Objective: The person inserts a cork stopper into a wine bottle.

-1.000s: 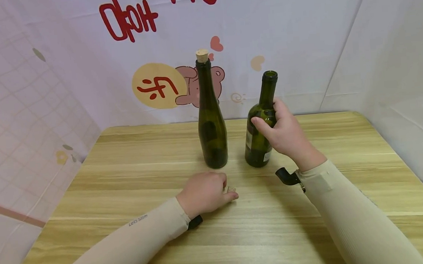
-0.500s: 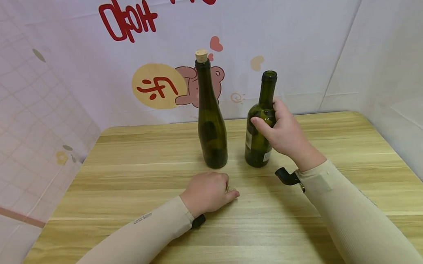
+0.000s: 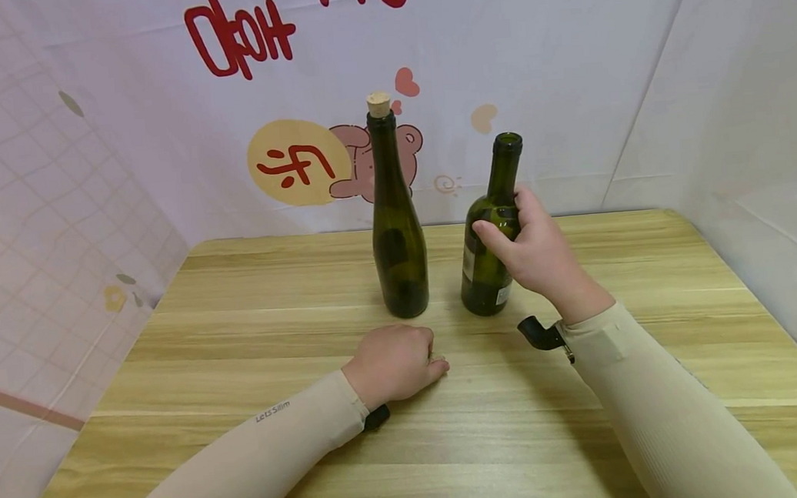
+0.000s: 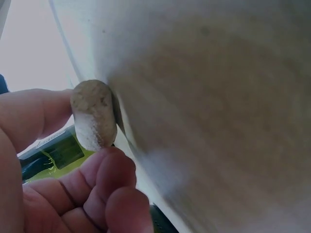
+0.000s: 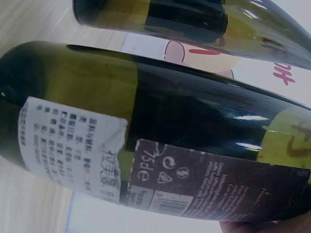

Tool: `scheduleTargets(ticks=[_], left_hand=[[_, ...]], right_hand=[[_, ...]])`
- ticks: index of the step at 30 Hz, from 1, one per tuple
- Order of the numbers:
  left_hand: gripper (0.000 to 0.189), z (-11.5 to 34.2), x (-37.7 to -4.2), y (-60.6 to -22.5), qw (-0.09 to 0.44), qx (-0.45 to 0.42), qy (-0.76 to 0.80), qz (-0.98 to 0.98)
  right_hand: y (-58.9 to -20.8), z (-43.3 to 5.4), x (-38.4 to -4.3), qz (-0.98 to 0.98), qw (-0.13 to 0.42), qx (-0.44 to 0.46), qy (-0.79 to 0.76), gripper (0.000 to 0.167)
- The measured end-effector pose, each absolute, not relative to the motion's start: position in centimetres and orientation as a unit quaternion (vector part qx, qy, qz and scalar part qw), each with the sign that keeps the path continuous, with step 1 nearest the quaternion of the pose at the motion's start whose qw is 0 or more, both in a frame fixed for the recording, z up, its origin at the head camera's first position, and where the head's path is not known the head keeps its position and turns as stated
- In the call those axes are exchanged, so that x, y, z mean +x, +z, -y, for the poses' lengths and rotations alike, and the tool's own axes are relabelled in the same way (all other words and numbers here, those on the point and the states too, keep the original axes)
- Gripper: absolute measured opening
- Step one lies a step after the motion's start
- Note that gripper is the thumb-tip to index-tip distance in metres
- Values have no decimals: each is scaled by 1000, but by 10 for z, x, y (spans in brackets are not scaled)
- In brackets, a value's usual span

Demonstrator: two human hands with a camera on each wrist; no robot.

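Note:
My left hand (image 3: 396, 363) is low over the table in front of the bottles. Between its thumb and fingertips it pinches a cork (image 4: 95, 116), seen up close in the left wrist view and mostly hidden in the head view. My right hand (image 3: 544, 250) grips a short green wine bottle (image 3: 487, 274) around its shoulder. That bottle stands upright with an uncorked mouth. Its torn white label (image 5: 73, 145) and dark label (image 5: 214, 182) show in the right wrist view.
A taller green bottle (image 3: 400, 256) stands upright left of the held one, with a cork (image 3: 379, 104) in its mouth. Both bottles are on a wood-grain table (image 3: 249, 290). A printed white cloth (image 3: 551, 53) hangs behind the table's far edge.
My left hand has shifted slightly to the right, and its fingers now cover more of the cork on the table. The right hand and both bottles have stayed put.

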State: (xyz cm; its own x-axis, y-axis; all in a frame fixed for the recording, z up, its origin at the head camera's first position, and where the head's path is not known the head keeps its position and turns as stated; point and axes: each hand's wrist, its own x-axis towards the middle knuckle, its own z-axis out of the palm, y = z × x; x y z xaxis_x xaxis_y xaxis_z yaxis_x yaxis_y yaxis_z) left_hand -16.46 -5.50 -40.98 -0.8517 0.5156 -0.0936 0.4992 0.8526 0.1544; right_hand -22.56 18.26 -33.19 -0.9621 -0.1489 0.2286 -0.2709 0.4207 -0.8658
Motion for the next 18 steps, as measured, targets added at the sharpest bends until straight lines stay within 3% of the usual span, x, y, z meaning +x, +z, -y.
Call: scheduleTargets(ticks=[18], left_hand=[[38, 52, -166, -410, 70, 271, 61, -958]], right_hand=[[-333, -183, -226, 841, 63, 121, 523, 60]])
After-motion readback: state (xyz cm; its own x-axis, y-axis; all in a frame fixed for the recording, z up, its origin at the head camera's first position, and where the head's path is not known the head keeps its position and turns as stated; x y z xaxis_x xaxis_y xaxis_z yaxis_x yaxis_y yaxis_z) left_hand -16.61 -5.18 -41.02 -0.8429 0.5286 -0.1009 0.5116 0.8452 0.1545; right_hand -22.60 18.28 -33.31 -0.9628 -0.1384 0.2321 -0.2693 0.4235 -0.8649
